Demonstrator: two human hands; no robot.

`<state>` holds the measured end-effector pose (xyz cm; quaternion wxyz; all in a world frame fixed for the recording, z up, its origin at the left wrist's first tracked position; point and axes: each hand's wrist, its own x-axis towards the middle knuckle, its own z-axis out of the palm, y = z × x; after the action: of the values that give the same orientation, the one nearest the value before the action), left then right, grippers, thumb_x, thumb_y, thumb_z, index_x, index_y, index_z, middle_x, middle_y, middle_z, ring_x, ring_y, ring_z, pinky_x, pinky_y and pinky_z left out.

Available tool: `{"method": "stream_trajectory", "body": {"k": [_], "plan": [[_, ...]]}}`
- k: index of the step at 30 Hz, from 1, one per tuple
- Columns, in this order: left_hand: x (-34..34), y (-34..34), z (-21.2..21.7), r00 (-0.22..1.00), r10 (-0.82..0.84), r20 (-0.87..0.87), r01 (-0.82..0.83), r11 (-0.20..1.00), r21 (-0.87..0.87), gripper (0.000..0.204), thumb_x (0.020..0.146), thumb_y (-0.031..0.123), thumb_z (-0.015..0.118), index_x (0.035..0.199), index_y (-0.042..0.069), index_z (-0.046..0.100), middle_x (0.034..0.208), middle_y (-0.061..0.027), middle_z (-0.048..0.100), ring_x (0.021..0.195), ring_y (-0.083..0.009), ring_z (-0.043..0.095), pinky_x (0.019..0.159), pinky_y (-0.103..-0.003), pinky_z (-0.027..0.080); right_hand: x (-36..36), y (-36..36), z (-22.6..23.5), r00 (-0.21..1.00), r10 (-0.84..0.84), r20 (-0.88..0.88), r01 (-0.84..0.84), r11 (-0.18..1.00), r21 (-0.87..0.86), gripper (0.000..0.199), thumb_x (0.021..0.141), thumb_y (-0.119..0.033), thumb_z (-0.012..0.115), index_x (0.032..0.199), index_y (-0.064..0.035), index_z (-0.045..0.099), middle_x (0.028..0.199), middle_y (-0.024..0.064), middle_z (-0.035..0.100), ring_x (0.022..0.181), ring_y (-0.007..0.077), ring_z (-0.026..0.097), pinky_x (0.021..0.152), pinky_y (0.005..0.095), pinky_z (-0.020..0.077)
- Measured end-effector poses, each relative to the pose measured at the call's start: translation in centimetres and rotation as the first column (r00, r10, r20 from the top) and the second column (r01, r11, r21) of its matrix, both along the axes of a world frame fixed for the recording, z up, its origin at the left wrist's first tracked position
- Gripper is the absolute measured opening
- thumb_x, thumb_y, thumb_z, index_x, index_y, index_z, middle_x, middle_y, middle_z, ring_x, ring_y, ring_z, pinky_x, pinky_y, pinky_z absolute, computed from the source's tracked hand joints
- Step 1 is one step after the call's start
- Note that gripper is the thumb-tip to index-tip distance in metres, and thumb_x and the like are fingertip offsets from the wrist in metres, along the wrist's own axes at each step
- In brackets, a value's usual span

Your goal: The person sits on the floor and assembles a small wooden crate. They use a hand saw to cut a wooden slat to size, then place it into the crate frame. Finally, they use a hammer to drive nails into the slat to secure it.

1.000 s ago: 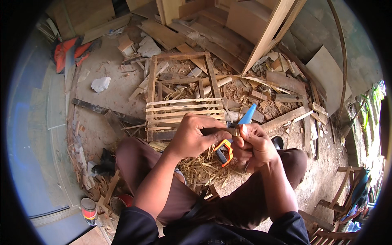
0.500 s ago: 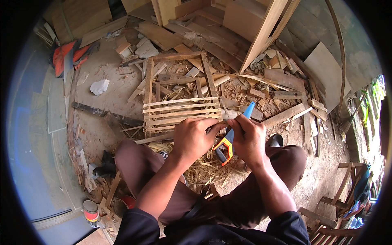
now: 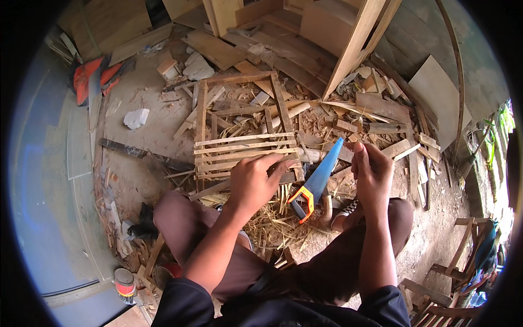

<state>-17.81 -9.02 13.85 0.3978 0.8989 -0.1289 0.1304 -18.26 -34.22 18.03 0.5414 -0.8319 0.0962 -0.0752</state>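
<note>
There's the handsaw [image 3: 321, 173], I see it just right of the wooden frame [image 3: 245, 146], blue blade slanting away and rightward, orange-and-black handle at the near end. And the frame: I've got it lying unslatted at its far half, pale slats crossing nearer.

From above, a wide fisheye camera worn on the left of the person's head faces down and forward over the lap. Its upright view has the dark sleeves [image 3: 182, 302] closest along the lower edge, trousered legs [image 3: 338, 267] just beyond them, and hands [image 3: 252, 182] near the middle. It reaches past the slatted wooden frame [image 3: 245, 147] to the leaning boards [image 3: 357, 52] farthest off. Toward the rim, straight edges bow, and black fills the corners.
</note>
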Motion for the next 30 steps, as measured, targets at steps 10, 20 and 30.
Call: {"method": "stream_trajectory", "body": {"k": [10, 20, 30], "plan": [[-0.4, 1.8, 2.8, 0.991, 0.031, 0.129, 0.02, 0.926, -0.378, 0.018, 0.109, 0.01, 0.06, 0.115, -0.001, 0.073, 0.096, -0.008, 0.076, 0.067, -0.0065, 0.058, 0.057, -0.025, 0.047, -0.9, 2.6, -0.5, 0.967, 0.205, 0.152, -0.158, 0.948, -0.276, 0.037, 0.098, -0.01, 0.072, 0.135, -0.004, 0.071, 0.124, 0.019, 0.071, 0.112, 0.0332, 0.071, 0.091, 0.0406, 0.0585], [0.9, 5.6, 5.4, 0.888, 0.436, 0.149, 0.04, 0.249, -0.968, 0.047, 0.114, 0.019, 0.055, 0.157, 0.014, 0.039, 0.115, -0.0159, 0.066, 0.097, -0.0222, 0.067, 0.091, -0.04, 0.057, -0.7, 7.9, -2.0, 0.782, 0.613, -0.113, -0.57, 0.777, 0.267, 0.024, 0.107, -0.02, 0.067, 0.103, 0.0034, 0.072, 0.084, 0.0136, 0.074, 0.078, 0.0218, 0.072, 0.073, 0.0359, 0.0553], [6.3, 17.8, 1.2, 0.925, 0.095, -0.367, -0.338, 0.647, -0.684, 0.035, 0.102, 0.011, 0.074, 0.131, -0.007, 0.068, 0.109, -0.0138, 0.075, 0.089, -0.0184, 0.074, 0.083, -0.032, 0.063, 12.0, 3.4, 0.7, 0.825, 0.564, 0.044, -0.56, 0.805, 0.196, 0.009, 0.104, -0.005, 0.066, 0.104, 0.0042, 0.066, 0.08, 0.0067, 0.067, 0.069, 0.0123, 0.065, 0.057, 0.0295, 0.0538]]}}
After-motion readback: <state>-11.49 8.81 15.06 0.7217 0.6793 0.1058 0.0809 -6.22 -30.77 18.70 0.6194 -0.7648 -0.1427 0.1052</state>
